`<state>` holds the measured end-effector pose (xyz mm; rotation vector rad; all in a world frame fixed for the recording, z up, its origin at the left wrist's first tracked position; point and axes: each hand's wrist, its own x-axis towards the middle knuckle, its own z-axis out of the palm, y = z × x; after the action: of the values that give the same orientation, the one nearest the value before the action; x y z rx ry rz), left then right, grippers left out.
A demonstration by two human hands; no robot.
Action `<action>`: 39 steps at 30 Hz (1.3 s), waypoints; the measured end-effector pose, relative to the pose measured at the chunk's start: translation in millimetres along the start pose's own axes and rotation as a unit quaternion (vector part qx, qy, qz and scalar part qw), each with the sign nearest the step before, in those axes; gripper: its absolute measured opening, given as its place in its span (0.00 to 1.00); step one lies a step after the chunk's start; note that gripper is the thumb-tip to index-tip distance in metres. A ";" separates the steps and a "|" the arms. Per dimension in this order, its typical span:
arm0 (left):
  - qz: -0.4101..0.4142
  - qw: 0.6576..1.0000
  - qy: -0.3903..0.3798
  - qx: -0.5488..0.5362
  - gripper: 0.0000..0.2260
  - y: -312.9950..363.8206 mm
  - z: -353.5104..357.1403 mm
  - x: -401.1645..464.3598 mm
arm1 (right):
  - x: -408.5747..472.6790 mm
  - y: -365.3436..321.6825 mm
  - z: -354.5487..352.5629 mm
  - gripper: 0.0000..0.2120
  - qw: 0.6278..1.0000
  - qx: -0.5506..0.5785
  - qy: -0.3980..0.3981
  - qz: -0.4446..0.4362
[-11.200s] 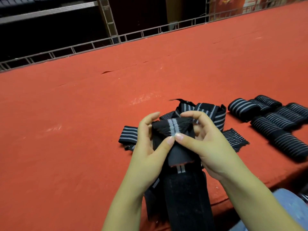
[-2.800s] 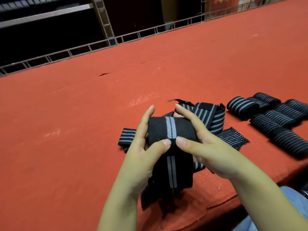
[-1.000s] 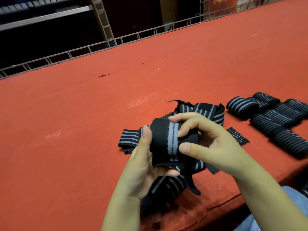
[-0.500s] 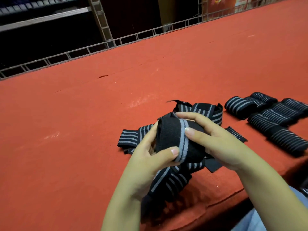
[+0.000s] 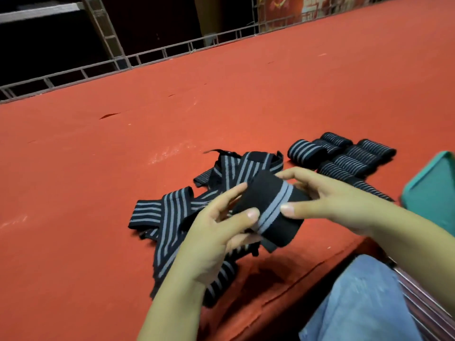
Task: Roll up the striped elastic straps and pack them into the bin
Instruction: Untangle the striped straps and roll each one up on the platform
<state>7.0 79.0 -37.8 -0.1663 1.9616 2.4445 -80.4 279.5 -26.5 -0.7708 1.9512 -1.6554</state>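
Both hands pinch the rolled strap [image 5: 268,207] at frame centre, left hand [image 5: 216,232] thumb and right hand [image 5: 327,203] fingers curled round it, its long axis tilted toward the teal bin [image 5: 433,193] at right edge, nearer the right hand.

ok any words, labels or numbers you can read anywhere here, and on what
None can be read.
Red poster behind the wire fence: pale marks, too blurred to read.
Rolled strap, loose straps and finished rolls: stripes only, no label showing.
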 end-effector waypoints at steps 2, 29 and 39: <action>-0.013 0.999 0.035 -0.021 0.19 -2.8 15.1 15.5 | -2.5 1.3 -26.1 0.26 0.999 0.037 0.034 0.012; -0.080 0.993 0.056 -0.065 0.07 -46.1 123.4 191.3 | 145.3 126.3 -352.3 0.05 0.910 -0.046 0.319 0.260; -0.080 0.993 0.065 -0.065 0.09 -57.8 117.3 202.9 | 150.0 137.3 -360.5 0.24 0.878 -0.262 0.285 0.280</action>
<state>-200.3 192.8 -86.1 -0.4757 1.7545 2.5142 -447.8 455.2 -100.9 0.1863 2.7443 -1.0600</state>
